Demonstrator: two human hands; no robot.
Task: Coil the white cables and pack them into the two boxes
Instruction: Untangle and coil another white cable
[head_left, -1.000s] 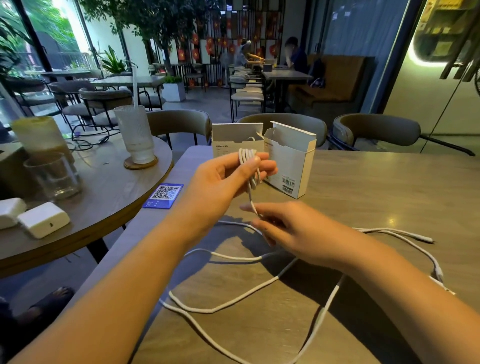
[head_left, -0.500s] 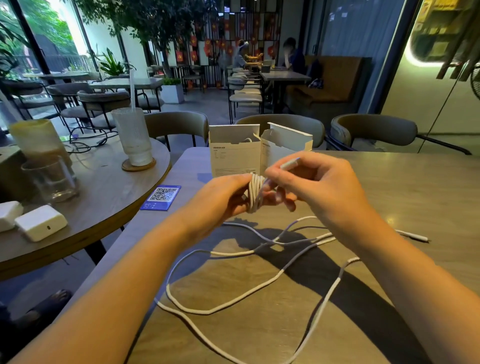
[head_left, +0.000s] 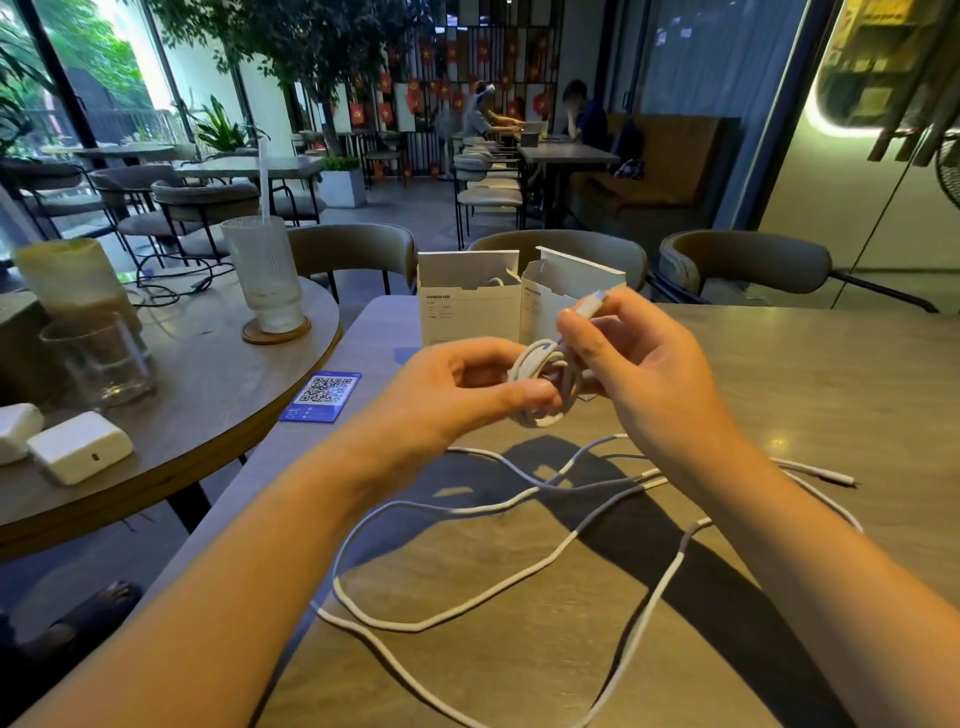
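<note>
My left hand (head_left: 457, 387) grips a small coil of white cable (head_left: 543, 384) above the wooden table (head_left: 805, 395). My right hand (head_left: 628, 364) pinches that cable's plug end (head_left: 589, 306) just above the coil. More white cable (head_left: 467, 608) lies loose in long loops on the table below my hands, with a plug (head_left: 831, 475) at the right. Two white boxes stand open behind my hands: the left box (head_left: 467, 301) and the right box (head_left: 550, 296), partly hidden by my right hand.
A blue QR card (head_left: 322, 397) lies at the table's left edge. The round table (head_left: 208, 395) on the left carries a ribbed tumbler with a straw (head_left: 265, 275), a glass (head_left: 98, 358) and two white chargers (head_left: 78, 447). Chairs stand behind the boxes.
My right hand came up from the table with the cable end and now holds the plug over the coil. The coil has grown thicker, and both hands sit lower in front of the boxes.
</note>
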